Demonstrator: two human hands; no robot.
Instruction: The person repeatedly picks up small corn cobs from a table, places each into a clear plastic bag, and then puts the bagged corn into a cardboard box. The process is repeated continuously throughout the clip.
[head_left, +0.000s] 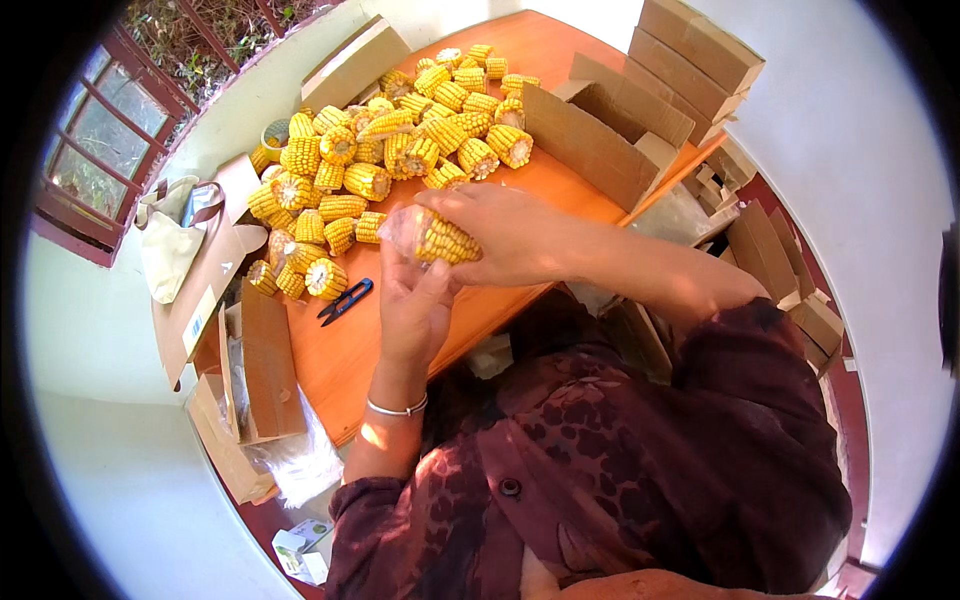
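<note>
Above the near edge of the orange table, both my hands hold a piece of corn cob with clear plastic film at its left end. My left hand supports it from below and the left, its thumb on the kernels. My right hand grips its upper right side, the fingers bent over the top. A large heap of cut corn cobs lies just beyond. Thread snips with a dark blue handle rest on the table left of my hands.
An open cardboard box stands at the right, near stacked cartons. Another cardboard box and plastic bags are at the near left. A tape roll and a cloth bag lie beyond, by the wall.
</note>
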